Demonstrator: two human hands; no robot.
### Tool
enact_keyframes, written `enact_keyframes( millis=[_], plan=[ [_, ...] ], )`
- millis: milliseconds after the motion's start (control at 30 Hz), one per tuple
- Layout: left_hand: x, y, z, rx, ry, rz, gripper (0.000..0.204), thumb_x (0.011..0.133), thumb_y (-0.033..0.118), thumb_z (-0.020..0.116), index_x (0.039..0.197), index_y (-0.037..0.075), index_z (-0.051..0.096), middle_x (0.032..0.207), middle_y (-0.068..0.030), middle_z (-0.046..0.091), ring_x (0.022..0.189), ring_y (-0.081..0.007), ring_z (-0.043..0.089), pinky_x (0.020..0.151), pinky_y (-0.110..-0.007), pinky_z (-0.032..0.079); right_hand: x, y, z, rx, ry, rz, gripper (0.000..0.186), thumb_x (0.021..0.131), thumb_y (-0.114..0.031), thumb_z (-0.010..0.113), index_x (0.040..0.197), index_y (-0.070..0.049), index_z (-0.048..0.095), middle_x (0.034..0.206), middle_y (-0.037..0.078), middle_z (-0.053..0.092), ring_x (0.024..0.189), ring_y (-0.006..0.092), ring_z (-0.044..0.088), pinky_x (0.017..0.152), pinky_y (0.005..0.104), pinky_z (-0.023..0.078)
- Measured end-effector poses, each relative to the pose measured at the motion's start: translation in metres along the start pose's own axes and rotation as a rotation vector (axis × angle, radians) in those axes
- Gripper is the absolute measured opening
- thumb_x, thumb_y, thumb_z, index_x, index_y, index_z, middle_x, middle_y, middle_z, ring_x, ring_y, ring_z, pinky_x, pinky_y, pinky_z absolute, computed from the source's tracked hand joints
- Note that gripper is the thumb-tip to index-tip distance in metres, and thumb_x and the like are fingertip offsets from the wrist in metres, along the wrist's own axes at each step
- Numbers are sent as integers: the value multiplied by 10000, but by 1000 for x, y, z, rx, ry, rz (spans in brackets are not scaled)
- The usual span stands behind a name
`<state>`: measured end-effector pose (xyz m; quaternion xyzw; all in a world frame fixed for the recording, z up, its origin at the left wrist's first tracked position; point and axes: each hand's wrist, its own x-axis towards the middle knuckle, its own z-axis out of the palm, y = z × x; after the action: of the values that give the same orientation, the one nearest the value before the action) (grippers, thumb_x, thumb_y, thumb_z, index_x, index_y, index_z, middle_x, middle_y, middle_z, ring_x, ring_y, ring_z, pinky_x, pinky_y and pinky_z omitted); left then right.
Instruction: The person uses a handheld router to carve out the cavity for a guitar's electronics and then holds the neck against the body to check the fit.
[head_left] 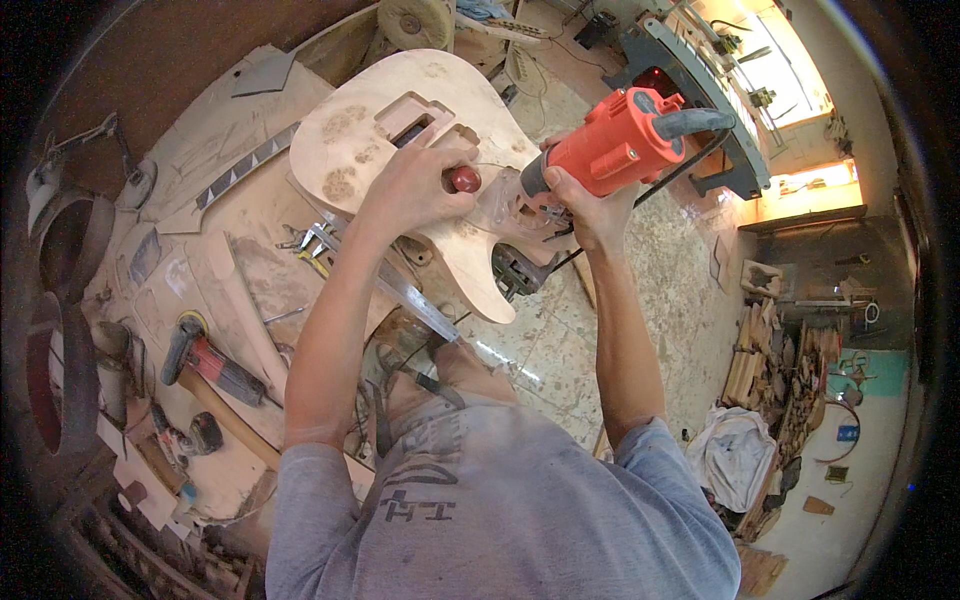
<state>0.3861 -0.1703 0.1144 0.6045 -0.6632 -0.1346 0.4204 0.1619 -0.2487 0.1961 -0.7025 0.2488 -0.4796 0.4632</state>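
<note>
A pale wooden electric guitar body (365, 120) with dark burl spots and routed cavities lies on the left workbench, its near horn sticking out past the edge. On it a red router (615, 145) is tilted, its motor leaning to the right, with a clear base plate (505, 205) against the wood. My left hand (420, 190) is closed round the red ball knob (465, 179) near that base, resting over the body. My right hand (592, 208) grips the router low on its motor housing. The bit is hidden.
Calipers (318, 240) and a steel ruler (420, 310) lie beside the body. A red angle grinder (215, 365), a cordless drill (190, 435) and sanding belts (62, 370) are at left. A black cord (690, 165) trails from the router. Wood offcuts (790, 360) are piled at right.
</note>
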Motion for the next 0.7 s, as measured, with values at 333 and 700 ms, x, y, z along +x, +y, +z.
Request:
enact_keyframes(
  millis=[333,700],
  plan=[
    [3,16,-13,-60,-63,-66,361,694,207,747,1016,56,809,1026,-138,797,1060,-363,739,1169,-437,479,-4,-5,-1,-38,-19,21,787,719,-158,918,1399,-42,538,1103,38,677,1016,164,689,908,357,583],
    [0,14,-14,-50,-58,-42,541,669,293,770,1167,81,791,917,-215,761,1104,-421,703,1121,-448,491,-7,-9,4,-31,-31,25,776,717,-178,933,1374,-40,542,1090,55,710,999,169,698,900,354,588]
  ],
)
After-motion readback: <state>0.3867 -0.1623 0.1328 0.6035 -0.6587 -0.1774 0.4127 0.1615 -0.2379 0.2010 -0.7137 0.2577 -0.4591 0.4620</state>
